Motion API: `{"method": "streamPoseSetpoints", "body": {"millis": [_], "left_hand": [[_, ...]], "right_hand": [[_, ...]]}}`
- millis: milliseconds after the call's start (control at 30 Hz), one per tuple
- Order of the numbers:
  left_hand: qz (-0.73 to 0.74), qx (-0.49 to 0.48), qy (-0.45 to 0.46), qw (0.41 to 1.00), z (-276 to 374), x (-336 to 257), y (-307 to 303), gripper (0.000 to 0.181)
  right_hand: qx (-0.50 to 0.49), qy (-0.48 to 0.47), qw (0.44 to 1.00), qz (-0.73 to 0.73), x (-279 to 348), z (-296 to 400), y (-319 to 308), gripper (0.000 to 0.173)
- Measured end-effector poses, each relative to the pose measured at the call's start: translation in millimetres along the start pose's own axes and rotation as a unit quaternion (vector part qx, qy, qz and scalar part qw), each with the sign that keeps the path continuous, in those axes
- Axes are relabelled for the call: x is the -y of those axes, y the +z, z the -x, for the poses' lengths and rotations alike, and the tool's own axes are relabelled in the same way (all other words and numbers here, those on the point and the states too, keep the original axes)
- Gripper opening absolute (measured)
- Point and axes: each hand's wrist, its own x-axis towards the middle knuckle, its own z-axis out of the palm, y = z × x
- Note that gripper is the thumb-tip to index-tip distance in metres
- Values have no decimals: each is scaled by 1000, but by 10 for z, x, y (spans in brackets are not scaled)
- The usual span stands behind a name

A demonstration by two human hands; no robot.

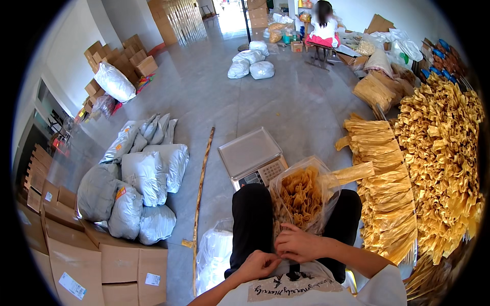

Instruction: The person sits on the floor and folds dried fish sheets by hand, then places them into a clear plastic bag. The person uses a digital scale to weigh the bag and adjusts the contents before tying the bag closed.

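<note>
A clear plastic bag (276, 187) stands between my knees, its mouth facing up. Inside are crinkled, dried yellow strips (300, 191) that look like tofu skin. One flat strip (354, 174) reaches right from the bag toward a row of the same material. My left hand (257, 266) and my right hand (300, 243) meet at the bag's near side, above my lap. Fingertips of both are drawn close together; anything thin between them is too small to make out. Just beyond the bag, a digital scale (250, 151) with a bare metal pan rests on the floor.
Yellow sheets (383, 183) hang on rods at right, beside a denser heap (440, 164). A wooden pole (203, 183) lies left of me. Filled pale sacks (143, 178) and cardboard boxes (74, 252) stand farther left. Another person (323, 26) sits at the back; white bags (250, 59) lie mid-floor.
</note>
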Motion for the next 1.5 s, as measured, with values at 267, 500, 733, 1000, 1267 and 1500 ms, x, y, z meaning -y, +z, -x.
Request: {"method": "streamPoseSetpoints", "body": {"millis": [267,500,733,1000,1267,1500], "left_hand": [[47,4,13,999,3,44,10,32],[74,30,-13,997,74,189,44,32],[28,64,-7,998,-26,165,-190,32],[-105,-16,45,993,-694,-55,-122,38],[157,57,32,985,-539,118,-11,30],[124,64,35,990,-175,-84,80,30]], "right_hand": [[-18,24,997,74,-215,86,-90,6],[-30,43,994,91,-331,109,-93,4],[-78,50,992,85,-284,131,-90,9],[-159,42,981,103,-292,159,-250,11],[-117,11,984,132,-163,126,-265,10],[-81,13,992,95,182,192,-103,15]]}}
